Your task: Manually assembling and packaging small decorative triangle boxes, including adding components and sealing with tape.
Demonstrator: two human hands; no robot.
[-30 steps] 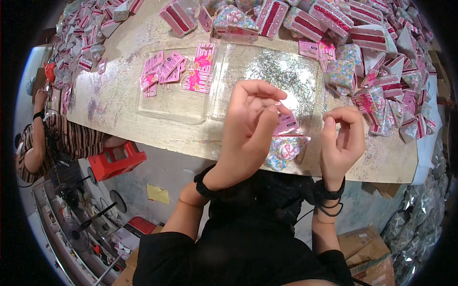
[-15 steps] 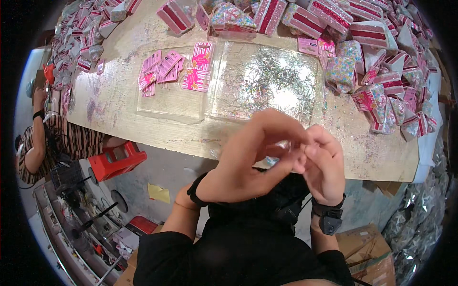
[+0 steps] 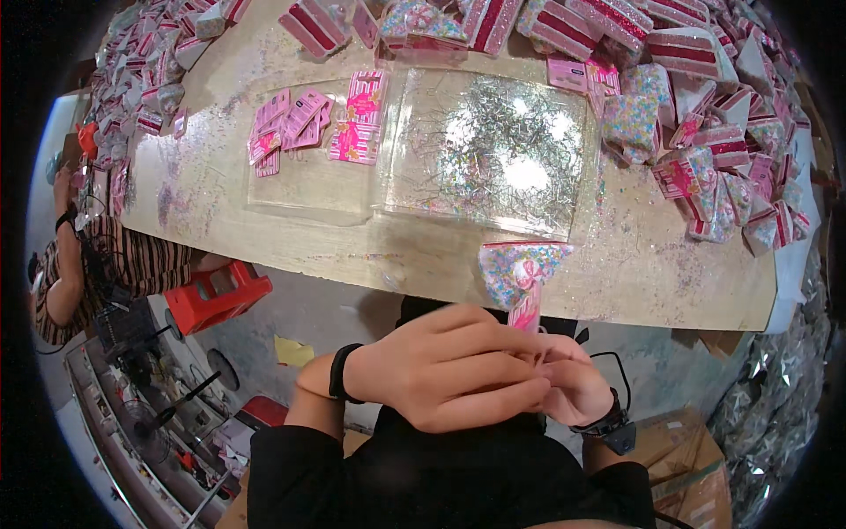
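A toy cake slice (image 3: 509,271) with pastel sprinkles and a pink bow-like piece lies at the table's front edge. From it a pink-striped card tag (image 3: 526,310) points toward my fingers. My left hand (image 3: 449,370) comes across from the left, its fingers bent and pressed together at the tips. Against those tips my right hand (image 3: 573,381) is closed in a pinch. A thin pale string (image 3: 540,354) shows between the two hands, just below the tag; its ends are hidden by my fingers.
Beyond my hands stands a shallow clear tray (image 3: 401,212) with many small metallic pins. To its left, another clear tray (image 3: 308,212) holds pink cards (image 3: 304,117). Piled cake slices (image 3: 692,53) fill the far right. A person in a striped top (image 3: 132,256) sits left, near a red stool (image 3: 220,295).
Both hands have dropped toward my body, and my left hand has turned back-up with fingers folded in. The sprinkled cake slice and its tag now show on the table edge.
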